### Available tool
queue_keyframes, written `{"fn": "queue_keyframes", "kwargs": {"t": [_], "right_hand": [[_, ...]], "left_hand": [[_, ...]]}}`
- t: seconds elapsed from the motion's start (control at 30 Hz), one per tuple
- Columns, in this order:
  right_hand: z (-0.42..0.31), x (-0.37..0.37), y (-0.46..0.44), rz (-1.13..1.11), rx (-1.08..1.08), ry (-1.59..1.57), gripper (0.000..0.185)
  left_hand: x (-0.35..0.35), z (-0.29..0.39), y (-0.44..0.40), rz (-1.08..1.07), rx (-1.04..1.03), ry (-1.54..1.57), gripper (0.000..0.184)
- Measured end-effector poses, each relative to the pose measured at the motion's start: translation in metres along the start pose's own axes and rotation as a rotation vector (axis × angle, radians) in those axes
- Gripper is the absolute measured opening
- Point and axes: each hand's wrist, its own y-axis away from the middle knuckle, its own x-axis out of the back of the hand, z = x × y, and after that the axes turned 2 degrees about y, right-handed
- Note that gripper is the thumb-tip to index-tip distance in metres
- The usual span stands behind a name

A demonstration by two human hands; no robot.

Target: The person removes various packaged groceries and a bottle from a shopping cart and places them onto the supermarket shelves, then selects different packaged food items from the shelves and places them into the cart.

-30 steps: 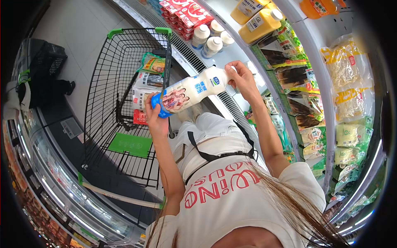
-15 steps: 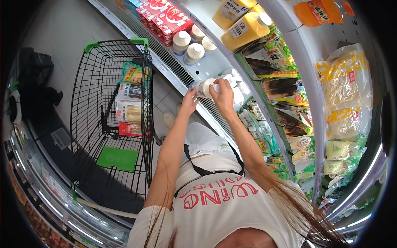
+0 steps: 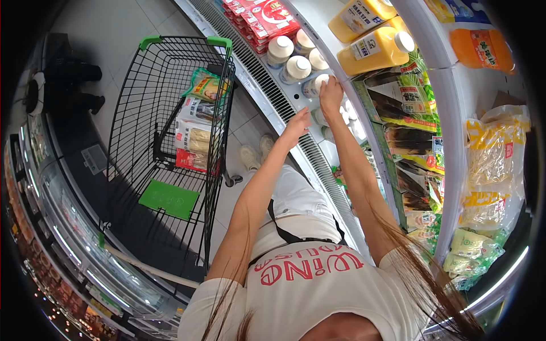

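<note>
My right hand is closed on the top of a white bottle, which stands on the lower shelf beside several other white-capped bottles. Just in front of the shelf edge, my left hand is held away from the bottle with nothing in it, its fingers partly apart. Red packs are stacked behind the bottles.
A black wire cart with bagged food stands at the left. Yellow juice bottles, an orange bottle and bagged noodles fill shelves at the right. Part of a person in dark clothes is at the far left.
The white bottle has gone from in front of my body onto the shelf, upright beside the others. My left hand has let go of it.
</note>
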Motion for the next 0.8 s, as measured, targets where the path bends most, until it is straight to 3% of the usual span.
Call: {"fn": "queue_keyframes", "kwargs": {"t": [0.1, 0.17, 0.23, 0.27, 0.37, 0.43, 0.47, 0.6, 0.67, 0.73, 0.8], "right_hand": [[0.004, -0.006, 0.004, 0.009, -0.014, 0.025, 0.051], [0.001, -0.009, 0.016, 0.004, -0.041, 0.033, 0.054], [-0.02, 0.004, 0.03, -0.02, -0.105, 0.05, 0.055], [-0.043, 0.028, 0.041, -0.114, -0.141, 0.106, 0.06], [-0.073, 0.047, 0.087, -0.209, 0.139, 0.147, 0.063], [-0.1, 0.047, 0.132, -0.253, 0.332, -0.078, 0.058], [-0.118, 0.05, 0.155, -0.394, 0.402, -0.16, 0.056], [-0.202, 0.072, 0.265, -0.592, 0.801, -0.495, 0.035], [-0.231, 0.074, 0.323, -0.696, 0.981, -0.622, 0.026], [-0.253, 0.076, 0.382, -0.78, 1.086, -0.558, 0.024], [-0.263, 0.078, 0.432, -0.716, 1.212, -0.425, 0.026]], "left_hand": [[0.007, 0.001, 0.053, 0.083, -0.015, -0.15, 0.052], [0.029, -0.028, 0.072, 0.242, -0.188, -0.331, 0.038], [0.038, -0.024, 0.125, 0.338, -0.216, -0.373, 0.031], [0.045, -0.03, 0.147, 0.409, -0.299, -0.395, 0.027], [0.06, -0.027, 0.224, 0.691, -0.463, -0.581, 0.026], [0.069, -0.028, 0.278, 0.911, -0.493, -0.815, 0.029], [0.076, -0.034, 0.303, 1.048, -0.491, -0.978, 0.031], [0.1, -0.071, 0.408, 1.351, 0.134, -1.335, 0.042], [0.119, -0.093, 0.45, 1.417, 0.403, -1.292, 0.04], [0.169, -0.139, 0.49, 1.319, 0.243, -1.48, 0.034], [0.169, -0.153, 0.499, 1.29, 0.012, -1.584, 0.031]]}}
